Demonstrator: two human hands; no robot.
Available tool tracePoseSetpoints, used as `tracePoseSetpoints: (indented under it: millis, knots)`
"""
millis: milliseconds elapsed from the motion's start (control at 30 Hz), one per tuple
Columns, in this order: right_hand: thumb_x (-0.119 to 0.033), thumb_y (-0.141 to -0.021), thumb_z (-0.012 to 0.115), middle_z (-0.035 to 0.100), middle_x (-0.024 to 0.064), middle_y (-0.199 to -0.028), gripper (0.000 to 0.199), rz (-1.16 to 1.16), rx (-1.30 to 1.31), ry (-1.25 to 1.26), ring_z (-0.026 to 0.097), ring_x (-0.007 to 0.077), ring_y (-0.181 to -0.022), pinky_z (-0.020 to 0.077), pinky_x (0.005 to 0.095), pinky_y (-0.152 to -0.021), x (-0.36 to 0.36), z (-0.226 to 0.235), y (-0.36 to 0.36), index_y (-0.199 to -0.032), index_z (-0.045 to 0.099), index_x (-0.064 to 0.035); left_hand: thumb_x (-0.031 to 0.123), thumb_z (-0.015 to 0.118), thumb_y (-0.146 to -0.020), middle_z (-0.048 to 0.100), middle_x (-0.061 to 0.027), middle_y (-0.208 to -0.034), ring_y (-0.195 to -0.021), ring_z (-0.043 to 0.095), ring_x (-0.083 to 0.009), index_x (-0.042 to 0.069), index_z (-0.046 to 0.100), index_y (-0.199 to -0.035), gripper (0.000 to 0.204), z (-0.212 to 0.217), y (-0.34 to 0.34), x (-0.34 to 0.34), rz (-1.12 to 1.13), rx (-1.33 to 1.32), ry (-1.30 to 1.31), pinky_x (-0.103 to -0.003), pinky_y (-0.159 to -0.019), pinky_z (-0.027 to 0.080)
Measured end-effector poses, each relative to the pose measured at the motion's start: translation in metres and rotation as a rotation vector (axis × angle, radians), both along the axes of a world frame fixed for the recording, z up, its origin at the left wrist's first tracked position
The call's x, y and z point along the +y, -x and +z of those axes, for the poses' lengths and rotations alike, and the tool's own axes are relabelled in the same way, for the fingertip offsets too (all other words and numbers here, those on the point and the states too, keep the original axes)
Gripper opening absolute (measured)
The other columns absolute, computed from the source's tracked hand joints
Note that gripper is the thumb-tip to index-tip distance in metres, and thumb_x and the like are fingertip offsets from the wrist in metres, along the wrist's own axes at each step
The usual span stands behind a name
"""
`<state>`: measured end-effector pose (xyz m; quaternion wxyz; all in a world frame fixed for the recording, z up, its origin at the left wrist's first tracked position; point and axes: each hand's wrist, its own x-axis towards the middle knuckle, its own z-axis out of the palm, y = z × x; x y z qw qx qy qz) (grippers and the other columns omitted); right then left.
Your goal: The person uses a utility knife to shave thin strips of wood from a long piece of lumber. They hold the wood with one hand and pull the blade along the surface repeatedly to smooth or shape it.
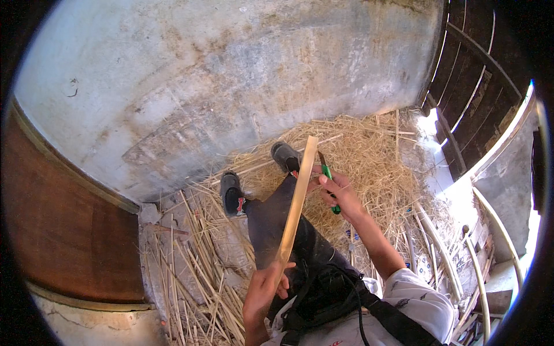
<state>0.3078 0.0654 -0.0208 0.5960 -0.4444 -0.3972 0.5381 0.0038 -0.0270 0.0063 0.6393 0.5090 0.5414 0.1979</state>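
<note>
A long flat bamboo strip point(296, 205) slants upward across my lap. Its lower end is in my left hand point(266, 286), whose fingers are closed around it. Higher up, my right hand point(341, 195) is wrapped round a green utility knife point(327, 172), its dark blade pointing up beside the strip's far end. Some right-hand fingers reach toward the strip's edge; whether they touch it I cannot tell. My legs in dark trousers point(271, 222) lie beneath the strip, with dark shoes point(232, 193) beyond them.
A heap of thin shavings point(369, 167) covers the floor ahead and right. Many split bamboo strips point(199, 282) lie at the left. Bamboo poles point(441, 251) lean at the right. A stained wall point(259, 75) rises ahead, a brown panel point(69, 219) stands left, and a dark plank door point(479, 75) is far right.
</note>
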Motion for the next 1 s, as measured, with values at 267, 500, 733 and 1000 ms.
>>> tracePoseSetpoints:
  millis: [267, 500, 733, 1000]
  knots:
    - [-0.034, -0.111, 0.068, 0.077, 0.0038, -0.101, 0.034, 0.003, -0.067, -0.065, 0.069, 0.0118, -0.089, 0.0534, 0.0325, -0.083, -0.004, 0.007, 0.02, -0.125, 0.073, -0.0032, 0.045, 0.041, -0.121, 0.061, -0.0014, -0.073, -0.056, 0.061, -0.0115, -0.006, 0.07, -0.141, 0.062, -0.032, 0.018, 0.01, -0.068, -0.133, 0.018, -0.029, -0.055, 0.052]
    - [-0.036, -0.106, 0.074, 0.076, 0.0108, -0.098, 0.046, -0.088, -0.574, -0.215, 0.074, 0.0213, -0.093, 0.058, 0.0413, -0.087, -0.006, 0.006, -0.014, -0.139, 0.063, -0.0048, 0.039, 0.037, -0.122, 0.053, -0.0001, -0.064, -0.05, 0.054, -0.0113, -0.003, 0.071, -0.137, 0.056, -0.029, 0.027, 0.015, -0.109, -0.107, -0.113, -0.029, -0.048, 0.046]
    - [-0.031, -0.1, 0.074, 0.076, 0.0246, -0.102, 0.057, -0.109, -1.387, 0.27, 0.075, 0.0465, -0.101, 0.0579, 0.0567, -0.086, -0.02, -0.031, -0.084, -0.15, 0.055, -0.0117, 0.042, 0.032, -0.122, 0.052, -0.0005, -0.061, -0.044, 0.048, -0.0112, -0.001, 0.073, -0.122, 0.059, -0.027, 0.025, 0.013, -0.031, -0.07, -0.116, -0.03, -0.045, 0.042]
    - [-0.023, -0.099, 0.075, 0.078, 0.0203, -0.101, 0.036, 0.266, -1.221, -0.147, 0.076, 0.0415, -0.095, 0.0581, 0.0514, -0.084, -0.026, -0.015, -0.05, -0.13, 0.068, -0.0061, 0.033, 0.042, -0.121, 0.048, 0.0027, -0.06, -0.045, 0.044, -0.0079, -0.001, 0.073, -0.122, 0.046, -0.038, 0.014, 0.01, -0.081, -0.08, -0.101, -0.029, -0.045, 0.037]
